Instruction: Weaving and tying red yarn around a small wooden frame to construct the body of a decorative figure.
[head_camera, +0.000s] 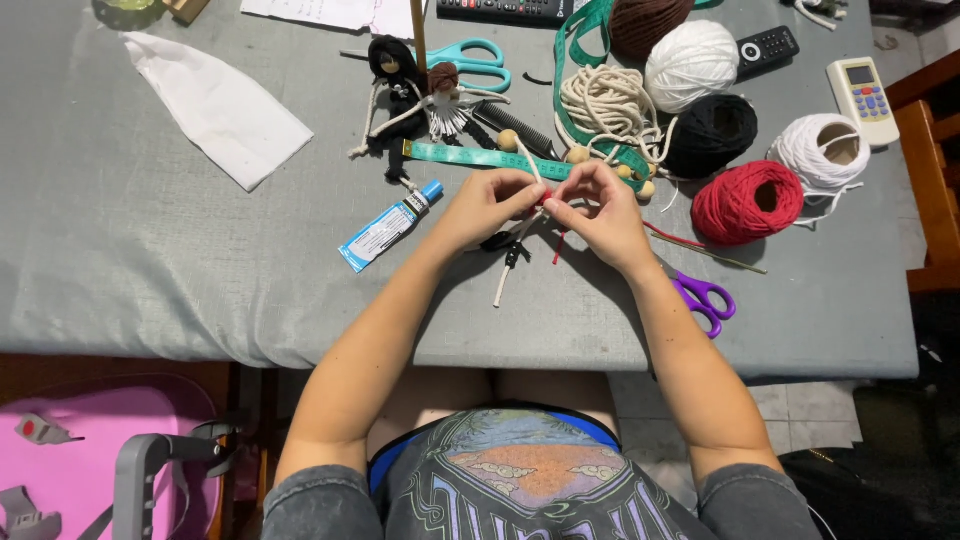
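Observation:
My left hand (487, 205) and my right hand (598, 212) meet over the grey table (150, 250), fingertips pinched together on a small cord doll (515, 250) with a wooden bead head (509, 140). White and black cords hang below the hands, and a red thread (560, 245) dangles between them. Two finished cord dolls (415, 100) lie just behind my left hand, on a teal measuring tape (480, 158).
A glue tube (390, 226) lies left of my hands, purple scissors (705, 300) at the right, teal scissors (475, 62) behind. Red yarn (747, 200), black yarn (712, 135), white yarn balls (690, 62), a cream cord coil (608, 105), remotes (862, 96) and white cloth (215, 105) surround them.

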